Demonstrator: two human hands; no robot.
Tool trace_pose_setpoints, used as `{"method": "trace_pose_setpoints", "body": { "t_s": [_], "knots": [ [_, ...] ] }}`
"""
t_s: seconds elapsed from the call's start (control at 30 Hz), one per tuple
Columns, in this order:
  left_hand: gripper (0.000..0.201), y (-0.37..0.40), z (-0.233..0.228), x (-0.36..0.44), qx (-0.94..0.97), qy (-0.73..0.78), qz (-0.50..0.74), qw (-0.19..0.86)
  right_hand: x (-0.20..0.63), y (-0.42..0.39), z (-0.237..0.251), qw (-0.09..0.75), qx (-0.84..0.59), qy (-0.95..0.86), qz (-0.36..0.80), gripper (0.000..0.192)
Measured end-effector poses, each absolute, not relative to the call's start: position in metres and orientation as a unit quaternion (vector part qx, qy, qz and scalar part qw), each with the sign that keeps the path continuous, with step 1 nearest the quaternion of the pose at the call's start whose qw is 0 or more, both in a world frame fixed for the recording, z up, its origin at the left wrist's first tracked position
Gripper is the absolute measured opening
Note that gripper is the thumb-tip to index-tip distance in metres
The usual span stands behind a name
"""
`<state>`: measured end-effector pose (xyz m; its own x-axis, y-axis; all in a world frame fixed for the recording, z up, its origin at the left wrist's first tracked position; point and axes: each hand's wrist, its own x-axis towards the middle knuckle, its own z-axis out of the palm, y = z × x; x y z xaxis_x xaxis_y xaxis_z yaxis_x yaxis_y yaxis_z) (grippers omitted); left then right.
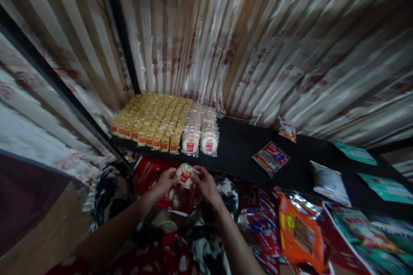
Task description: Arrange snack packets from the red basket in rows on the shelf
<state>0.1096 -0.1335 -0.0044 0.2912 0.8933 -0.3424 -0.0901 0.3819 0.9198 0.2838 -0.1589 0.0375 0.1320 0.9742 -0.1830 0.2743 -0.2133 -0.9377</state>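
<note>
Both my hands hold one small clear packet of a round white cake with a red label (185, 175), just below the front edge of a black shelf (238, 150). My left hand (165, 180) grips its left side and my right hand (204, 183) its right side. Beneath the packet sits a red bag (148, 176) with more packets in it. On the shelf's left end stand several rows of yellow-wrapped packets (151, 120) and beside them two rows of the same white round cakes (200, 133).
Loose snack packets lie on the shelf: a red-and-clear one (271, 158), a small one at the back (287, 129), a white one (327, 180), teal ones (355, 153). An orange bag (300, 234) and other wrappers pile at lower right. Corrugated metal walls (258, 43) enclose the shelf.
</note>
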Motion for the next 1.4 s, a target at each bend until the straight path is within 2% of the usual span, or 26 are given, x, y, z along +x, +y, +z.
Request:
{"method": "trace_pose_setpoints", "body": {
  "t_s": [0.13, 0.37, 0.6, 0.7, 1.07, 1.23, 1.4],
  "knots": [
    [0.021, -0.13, 0.008, 0.124, 0.412, 0.481, 0.387, 0.67, 0.284, -0.161, 0.039, 0.423, -0.648, -0.478, 0.416, 0.037],
    [0.017, -0.114, 0.016, 0.147, 0.418, 0.525, 0.403, 0.622, 0.285, -0.147, 0.048, 0.385, -0.697, -0.526, 0.301, 0.025],
    [0.03, -0.119, 0.02, 0.144, 0.53, 0.618, 0.453, 0.362, 0.282, -0.117, 0.056, 0.331, -0.724, -0.556, 0.239, 0.026],
    [0.032, -0.121, 0.024, 0.143, 0.581, 0.608, 0.443, 0.312, 0.28, -0.11, 0.055, 0.31, -0.74, -0.551, 0.231, 0.024],
    [0.034, -0.132, 0.044, 0.17, 0.711, 0.438, 0.4, 0.377, 0.33, -0.112, 0.059, 0.384, -0.691, -0.517, 0.328, 0.027],
    [0.037, -0.13, 0.044, 0.2, 0.716, 0.422, 0.381, 0.406, 0.363, -0.11, 0.051, 0.373, -0.729, -0.508, 0.269, 0.029],
    [0.02, -0.136, 0.072, 0.22, 0.699, 0.404, 0.358, 0.47, 0.371, -0.099, 0.041, 0.338, -0.764, -0.509, 0.209, 0.03]
  ]
}}
